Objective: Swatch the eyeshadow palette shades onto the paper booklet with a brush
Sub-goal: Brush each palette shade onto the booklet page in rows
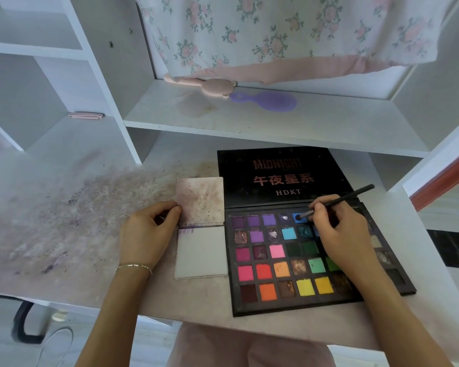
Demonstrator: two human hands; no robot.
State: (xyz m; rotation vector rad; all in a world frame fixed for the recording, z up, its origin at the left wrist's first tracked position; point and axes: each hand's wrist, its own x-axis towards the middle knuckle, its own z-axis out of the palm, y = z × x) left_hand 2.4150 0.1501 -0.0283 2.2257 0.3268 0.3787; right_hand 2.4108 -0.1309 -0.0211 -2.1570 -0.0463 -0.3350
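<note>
A white desk (64,234), smeared with purple-grey powder, is seen carrying a large black eyeshadow palette (297,260) with its lid laid open towards the shelf. Just left of the palette, touching its edge, a small white paper booklet (200,252) is laid open; its upper page is stained pinkish-purple and a purple streak is marked at the top of the lower page. Above the palette, on the white shelf (249,120), a purple plastic hairbrush (268,101) and a pink one (204,86) are laid. The booklet's upper page is pinched at its left edge by the left hand (146,234). A thin black brush (337,200) is gripped by the right hand (339,234), held over the palette's right half; its tip appears to be pressed into a blue pan in the top row.
</note>
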